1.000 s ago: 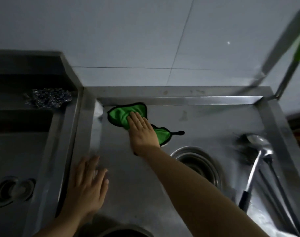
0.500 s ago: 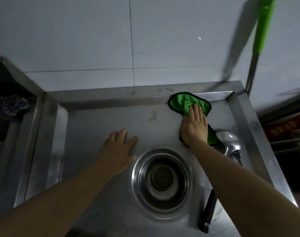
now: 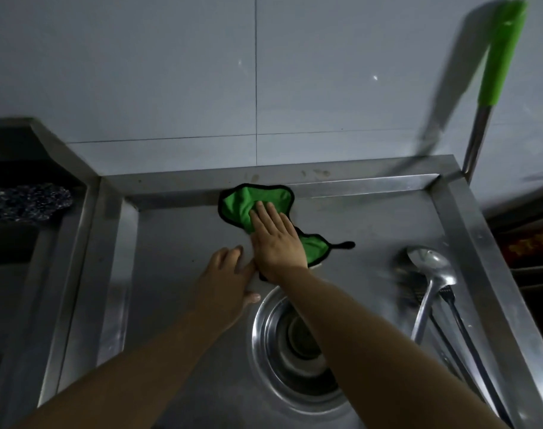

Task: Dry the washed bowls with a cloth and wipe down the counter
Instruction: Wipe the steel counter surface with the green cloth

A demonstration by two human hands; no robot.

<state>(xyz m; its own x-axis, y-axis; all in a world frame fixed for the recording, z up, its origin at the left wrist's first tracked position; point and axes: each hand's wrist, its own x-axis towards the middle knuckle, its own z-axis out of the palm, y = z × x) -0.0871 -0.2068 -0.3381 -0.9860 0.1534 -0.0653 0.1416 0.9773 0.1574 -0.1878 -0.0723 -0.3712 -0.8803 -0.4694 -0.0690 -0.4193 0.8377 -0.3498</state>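
On a steel worktop [image 3: 372,230], the left hand [image 3: 230,286] rests flat and spread while the right hand [image 3: 276,239], fingers straight, presses a soft, likely light green cloth [image 3: 248,201] near the back rim, best handled by a flat palm.

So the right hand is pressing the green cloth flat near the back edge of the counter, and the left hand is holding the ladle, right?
Not quite. In the head view the left hand rests flat on the counter, holding nothing; the ladle lies untouched at the right. The right hand does press the green cloth near the back edge.
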